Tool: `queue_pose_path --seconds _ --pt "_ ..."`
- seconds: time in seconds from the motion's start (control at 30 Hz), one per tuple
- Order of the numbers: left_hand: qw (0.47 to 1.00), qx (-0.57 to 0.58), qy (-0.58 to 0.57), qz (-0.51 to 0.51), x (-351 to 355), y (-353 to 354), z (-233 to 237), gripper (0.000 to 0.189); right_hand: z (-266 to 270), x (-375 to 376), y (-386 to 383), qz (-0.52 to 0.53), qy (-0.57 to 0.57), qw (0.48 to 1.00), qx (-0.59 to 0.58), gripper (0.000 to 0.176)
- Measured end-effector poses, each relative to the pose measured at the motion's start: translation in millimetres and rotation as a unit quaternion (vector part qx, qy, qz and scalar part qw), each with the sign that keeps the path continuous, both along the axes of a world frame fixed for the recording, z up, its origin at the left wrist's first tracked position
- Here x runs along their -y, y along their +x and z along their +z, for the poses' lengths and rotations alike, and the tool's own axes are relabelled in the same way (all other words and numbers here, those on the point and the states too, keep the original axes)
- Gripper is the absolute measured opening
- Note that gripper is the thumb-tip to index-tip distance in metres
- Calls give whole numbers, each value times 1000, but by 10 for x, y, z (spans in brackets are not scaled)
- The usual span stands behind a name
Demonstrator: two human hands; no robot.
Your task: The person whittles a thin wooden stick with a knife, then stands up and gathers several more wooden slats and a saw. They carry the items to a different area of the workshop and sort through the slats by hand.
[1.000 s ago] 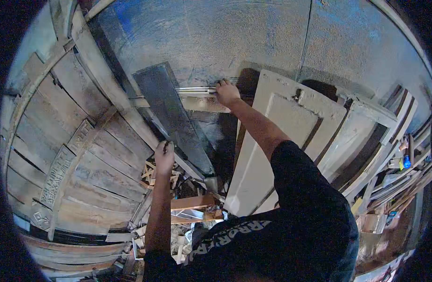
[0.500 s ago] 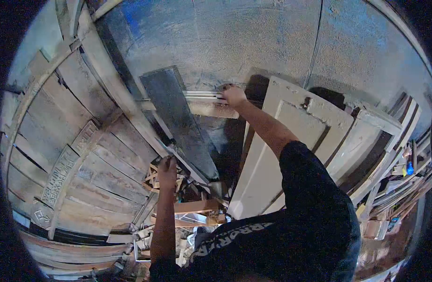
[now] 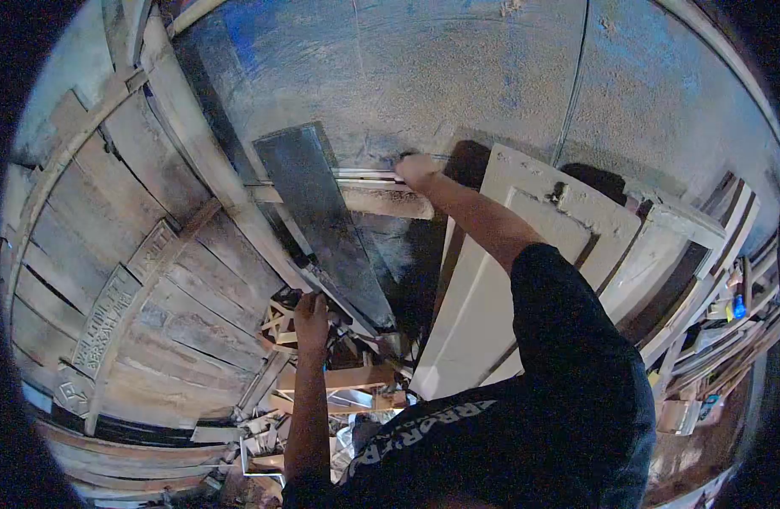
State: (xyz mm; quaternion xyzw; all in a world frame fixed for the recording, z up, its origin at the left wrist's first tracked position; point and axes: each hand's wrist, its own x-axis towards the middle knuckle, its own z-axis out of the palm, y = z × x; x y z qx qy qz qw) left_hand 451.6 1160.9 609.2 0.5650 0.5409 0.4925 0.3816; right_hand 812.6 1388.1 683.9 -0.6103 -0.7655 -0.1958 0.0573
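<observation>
My right hand (image 3: pixel 418 170) is raised to the far wall, its fingers curled round the right end of some thin white strips (image 3: pixel 364 176). The strips lie level just above a rough wooden ledge (image 3: pixel 386 202). Their left part passes behind a dark grey board (image 3: pixel 309 199) that leans on the wall. Lower down, my left hand (image 3: pixel 311 314) is closed beside the foot of the board, near a small wooden lattice piece (image 3: pixel 278 324). Anything inside its fingers is hidden.
Pale panelled doors (image 3: pixel 509 254) lean on the wall to the right. Long wood offcuts (image 3: pixel 729 343) are piled beyond them. Plank walling (image 3: pixel 203 339) with a carved sign (image 3: pixel 110 314) stands at left. Scrap wood (image 3: pixel 348 377) clutters the floor below my left hand.
My left hand has moved slightly right and down. The right hand stays at the end of the white strips, its fingers curled a little differently and slightly blurred.
</observation>
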Motion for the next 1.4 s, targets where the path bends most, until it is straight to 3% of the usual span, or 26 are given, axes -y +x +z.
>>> queue_pose_path --seconds 0.17,0.27,0.33,0.43,0.47,0.57,0.67,0.77,0.9,1.1,1.13,1.23,1.37,1.4 --pt "996 85 -24 20 38 -89 -109 27 8 -207 265 54 -37 995 -74 29" --pt "1000 -20 22 -5 -74 -198 -232 26 183 -254 385 83 -35 992 -93 33" --pt "1000 6 21 -10 -59 -118 -152 25 434 -139 456 86 -85 986 -119 32" --pt "998 56 -16 -9 -15 29 54 23 623 -124 598 129 -43 985 -106 32" --pt "997 75 -33 -7 -11 82 106 23 994 259 451 68 -102 986 -115 32" --pt "988 143 -48 14 -19 248 166 21 1166 352 571 110 -36 983 -143 34" --pt "993 113 -23 -8 -68 313 193 20 1397 527 640 122 0 976 -179 39" --pt "987 159 7 -8 -188 436 173 19 1563 634 735 122 43 959 -253 43" --pt "992 103 59 -42 -117 503 441 17 1757 633 896 112 101 945 -289 39" --pt "987 42 153 11 -244 523 529 16 2156 547 883 178 160 864 -444 31" --pt "988 138 60 -12 -259 523 552 17 2221 514 859 188 169 849 -464 31" --pt "974 221 38 -25 -188 520 787 18 2467 725 613 213 151 788 -557 29" --pt "975 214 57 22 -188 521 1155 23 2755 1050 247 256 95 678 -682 26" --pt "977 198 78 4 -244 476 1179 25 2746 1033 207 250 78 683 -682 25"
